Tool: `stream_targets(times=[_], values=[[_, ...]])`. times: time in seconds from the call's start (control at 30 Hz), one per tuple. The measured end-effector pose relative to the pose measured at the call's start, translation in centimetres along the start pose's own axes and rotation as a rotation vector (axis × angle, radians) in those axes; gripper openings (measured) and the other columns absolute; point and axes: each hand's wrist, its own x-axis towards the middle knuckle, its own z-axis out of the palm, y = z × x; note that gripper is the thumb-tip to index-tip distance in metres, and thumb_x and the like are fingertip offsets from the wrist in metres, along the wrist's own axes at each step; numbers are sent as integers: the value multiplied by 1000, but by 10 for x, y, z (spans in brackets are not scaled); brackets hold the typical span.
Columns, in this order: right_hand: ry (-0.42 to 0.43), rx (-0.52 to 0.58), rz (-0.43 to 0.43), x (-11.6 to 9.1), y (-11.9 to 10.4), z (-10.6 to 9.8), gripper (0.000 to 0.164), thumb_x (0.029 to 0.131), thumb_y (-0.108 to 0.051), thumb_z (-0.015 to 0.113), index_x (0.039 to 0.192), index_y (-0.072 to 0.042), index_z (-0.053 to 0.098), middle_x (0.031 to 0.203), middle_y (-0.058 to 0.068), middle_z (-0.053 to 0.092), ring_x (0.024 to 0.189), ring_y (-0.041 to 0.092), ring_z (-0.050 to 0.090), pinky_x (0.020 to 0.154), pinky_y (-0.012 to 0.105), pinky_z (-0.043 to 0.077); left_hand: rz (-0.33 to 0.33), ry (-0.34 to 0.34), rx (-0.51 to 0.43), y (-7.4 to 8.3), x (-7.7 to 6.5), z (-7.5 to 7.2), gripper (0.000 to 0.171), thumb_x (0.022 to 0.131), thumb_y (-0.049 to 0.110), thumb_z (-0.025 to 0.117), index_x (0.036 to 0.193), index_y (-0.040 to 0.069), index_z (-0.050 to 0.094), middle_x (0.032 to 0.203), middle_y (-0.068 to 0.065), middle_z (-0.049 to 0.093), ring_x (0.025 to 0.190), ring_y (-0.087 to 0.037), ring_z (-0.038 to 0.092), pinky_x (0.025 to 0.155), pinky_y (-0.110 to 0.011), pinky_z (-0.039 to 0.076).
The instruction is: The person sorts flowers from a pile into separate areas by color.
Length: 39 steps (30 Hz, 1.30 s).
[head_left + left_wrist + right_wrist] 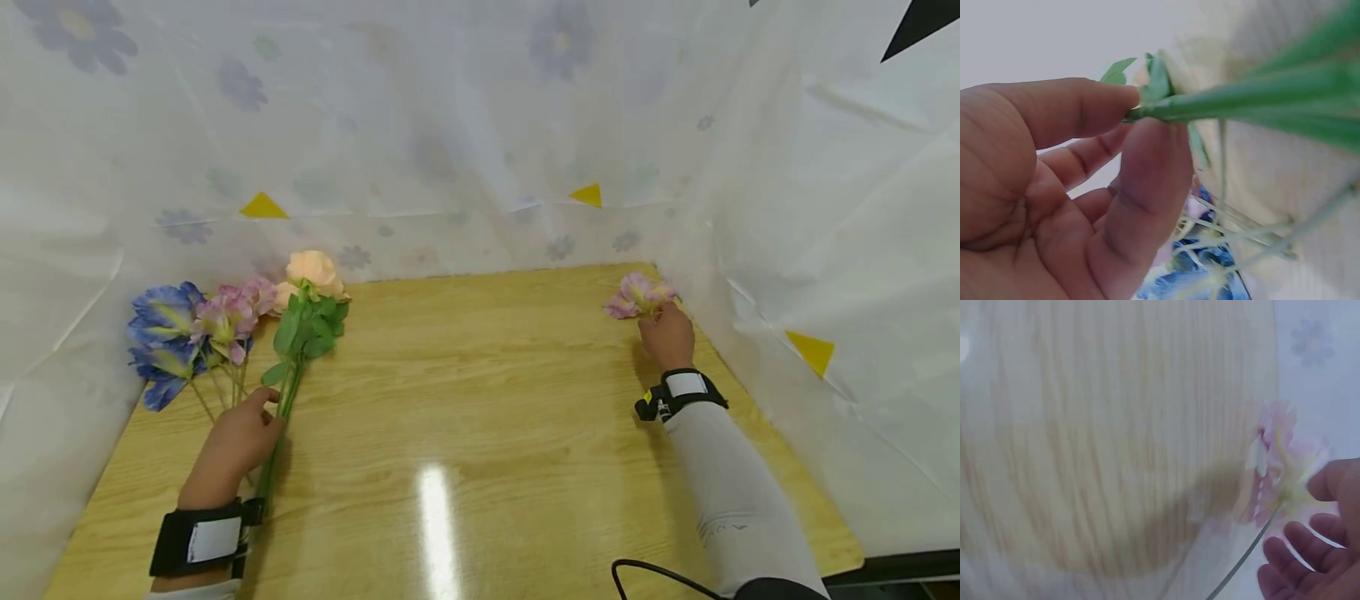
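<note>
On the left of the table, my left hand (240,435) pinches the green stems (1210,107) of the peach roses (315,271) between thumb and forefinger. Green leaves (307,323) spread just below those blooms. Beside them lie blue flowers (167,321) and pink flowers (228,315), their thin stems running beneath the left hand. At the far right corner, my right hand (670,335) is at a single pink flower (636,293). In the right wrist view its loosely bent fingers (1300,562) are beside the flower's thin stem (1244,556), not wrapped around it.
The wooden table (465,375) has a bright glare streak near its front. White flower-printed sheeting (435,108) encloses the back and sides, with yellow triangles (264,207) on it. A black cable (660,568) lies by the right forearm.
</note>
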Motion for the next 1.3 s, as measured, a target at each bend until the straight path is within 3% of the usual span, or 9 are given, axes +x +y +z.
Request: stream_targets(times=[0.13,0.27,0.37,0.73,0.97,1.3], values=[[97,130,-63,-7,-31,10,32,97,-10,53,120,11,61,101,27,62,85,42,58,80,57,46,44,75,-28,10,-2,0,49,102,15,47,143,-10,36,110,-32,60,70,-25,59,58,-39,45],[114,211,-124,-10,-61,18,30,98,-11,54,119,9,63,104,25,64,91,40,59,82,54,47,82,111,-67,22,0,1,52,104,19,48,146,-8,33,115,-35,59,80,-34,65,61,-44,49],[105,250,-153,-14,-80,24,29,98,-13,54,119,6,63,104,23,64,93,38,60,81,52,48,103,132,-113,31,1,5,52,105,21,48,146,-6,33,114,-34,60,80,-33,67,61,-44,51],[-12,385,-192,-40,-126,47,31,101,-22,54,121,-1,63,105,16,65,94,31,59,77,47,49,222,312,-500,66,11,41,46,106,20,49,147,5,38,109,-18,56,88,-27,62,69,-31,57],[-56,495,-183,-62,-156,58,31,101,-27,55,122,-6,65,108,10,67,98,25,61,77,43,50,240,343,-618,91,18,57,46,105,22,50,147,5,41,107,-16,56,82,-18,59,66,-25,55],[-194,636,-218,-100,-213,68,25,101,-26,59,120,-12,65,106,4,66,94,19,60,79,41,50,304,313,-646,121,34,88,38,101,17,61,137,9,52,97,-11,61,74,-19,61,61,-30,54]])
